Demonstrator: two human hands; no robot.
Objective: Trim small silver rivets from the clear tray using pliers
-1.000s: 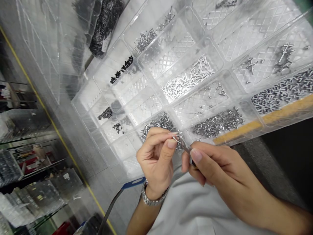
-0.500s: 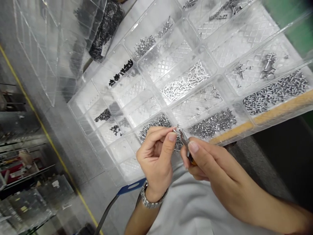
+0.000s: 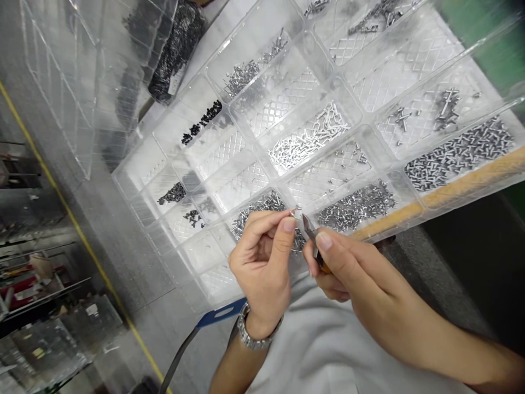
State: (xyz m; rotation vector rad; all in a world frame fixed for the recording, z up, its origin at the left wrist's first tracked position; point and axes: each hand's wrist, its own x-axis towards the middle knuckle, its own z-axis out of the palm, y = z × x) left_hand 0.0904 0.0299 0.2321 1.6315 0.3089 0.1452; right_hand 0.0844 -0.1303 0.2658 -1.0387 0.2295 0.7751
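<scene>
Between thumb and forefinger, my left hand pinches a small metal part, too tiny to name exactly. My right hand is wrapped round a pair of pliers, whose metal jaws point up at the small part. A narrow gap shows between the jaw tips and the part. Most of the pliers' handles are hidden by my fingers; a bit of orange shows. Behind both hands lies a clear compartment box, with silver screws beyond my right hand and more screws behind my left fingertips.
Other compartments hold white metal pieces, black screws and dense silver screws. A black plastic-wrapped bundle lies at the upper left, beside clear lidded boxes. A blue piece with a strap sits below the box. Shelving stands at the far left.
The pliers' jaws have drawn slightly away from the small part, leaving a gap. My left hand keeps its pinch almost in the same place. The view has shifted slightly.
</scene>
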